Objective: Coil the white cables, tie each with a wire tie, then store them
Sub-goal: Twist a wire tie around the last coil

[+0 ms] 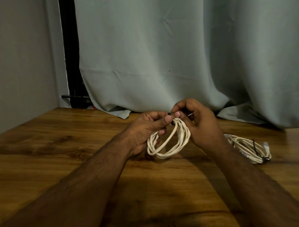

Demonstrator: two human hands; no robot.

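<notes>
A coil of white cable [168, 146] hangs upright between both hands, just above the wooden table [61, 143]. My left hand [144, 128] grips the top left of the coil, thumb pressed on the bundle. My right hand [198, 122] pinches a thin black wire tie [171, 113] at the top of the coil between thumb and forefinger. A second coil of white cable [246, 148], bound with black ties, lies flat on the table to the right, partly hidden behind my right forearm.
A grey-green curtain [165, 54] hangs behind the table, its hem resting on the far edge. A grey wall [19, 56] borders the table on the left. A dark gap with black hardware [74, 98] shows between wall and curtain.
</notes>
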